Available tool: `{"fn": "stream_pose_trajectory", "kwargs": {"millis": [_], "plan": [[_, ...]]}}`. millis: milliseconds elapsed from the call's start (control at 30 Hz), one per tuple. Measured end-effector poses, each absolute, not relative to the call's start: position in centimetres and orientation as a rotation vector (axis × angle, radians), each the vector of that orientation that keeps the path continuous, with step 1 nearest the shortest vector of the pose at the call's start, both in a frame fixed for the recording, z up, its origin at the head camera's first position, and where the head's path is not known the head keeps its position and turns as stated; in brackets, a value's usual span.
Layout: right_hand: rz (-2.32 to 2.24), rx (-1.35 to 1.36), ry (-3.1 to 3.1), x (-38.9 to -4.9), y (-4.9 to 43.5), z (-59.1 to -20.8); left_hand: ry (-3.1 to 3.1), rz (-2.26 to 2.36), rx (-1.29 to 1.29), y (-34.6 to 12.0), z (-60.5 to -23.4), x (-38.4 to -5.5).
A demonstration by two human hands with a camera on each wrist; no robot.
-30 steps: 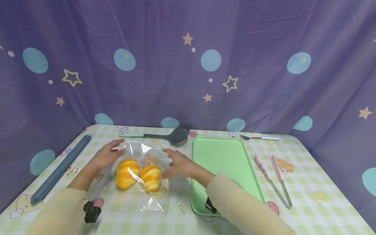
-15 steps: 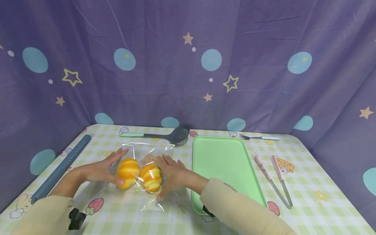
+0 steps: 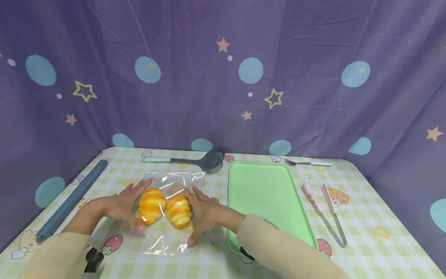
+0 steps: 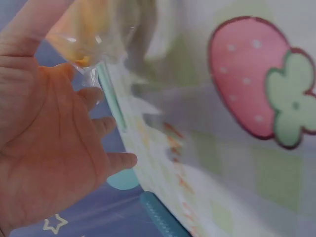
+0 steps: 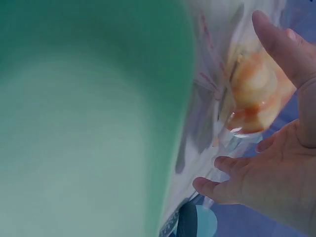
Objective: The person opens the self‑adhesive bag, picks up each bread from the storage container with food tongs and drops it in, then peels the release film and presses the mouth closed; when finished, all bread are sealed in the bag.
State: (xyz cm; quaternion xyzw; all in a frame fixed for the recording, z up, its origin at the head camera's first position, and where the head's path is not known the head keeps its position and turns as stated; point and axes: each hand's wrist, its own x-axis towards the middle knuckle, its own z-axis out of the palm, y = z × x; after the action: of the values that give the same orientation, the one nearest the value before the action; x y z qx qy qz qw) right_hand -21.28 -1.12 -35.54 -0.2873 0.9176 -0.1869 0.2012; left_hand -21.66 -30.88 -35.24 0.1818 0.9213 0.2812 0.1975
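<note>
Two striped orange-and-yellow bread rolls lie side by side in a clear plastic bag [image 3: 162, 242] on the checked tablecloth. My left hand [image 3: 122, 207] is spread along the bag's left side, beside the left bread roll [image 3: 152, 205], with the thumb low at its near end. Along the right side my right hand [image 3: 205, 213] reaches past the right bread roll [image 3: 179, 211], fingers fanned out and thumb toward me. In the left wrist view the left palm [image 4: 54, 123] faces the bag with fingers extended. The right wrist view shows the right hand [image 5: 266, 173] likewise spread beside the roll.
A green tray [image 3: 265, 190] lies just right of the bag, under my right forearm. Behind the bag is a slotted spoon [image 3: 210, 159]. A dark blue rolled-up bar [image 3: 73, 199] lies at left, pink-ended tongs [image 3: 332, 221] and a fork [image 3: 308, 164] at right.
Both hands have come down from the bag's upper corners to its sides, the left thumb passing over the left roll and back off it. The bag now lies flatter, its near edge spread out.
</note>
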Motion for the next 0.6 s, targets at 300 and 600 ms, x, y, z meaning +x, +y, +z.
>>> {"fn": "stream_pose_trajectory", "kwargs": {"millis": [300,600], "plan": [[-0.728,-0.840,2.623,-22.2,1.7,-34.2,2.709,0.483,0.384,-28.5,-32.0,-21.8],[-1.028,-0.812,2.899,-23.4,6.5,-32.4,2.887,0.467,0.504,-24.7,-30.3,-21.8]]}}
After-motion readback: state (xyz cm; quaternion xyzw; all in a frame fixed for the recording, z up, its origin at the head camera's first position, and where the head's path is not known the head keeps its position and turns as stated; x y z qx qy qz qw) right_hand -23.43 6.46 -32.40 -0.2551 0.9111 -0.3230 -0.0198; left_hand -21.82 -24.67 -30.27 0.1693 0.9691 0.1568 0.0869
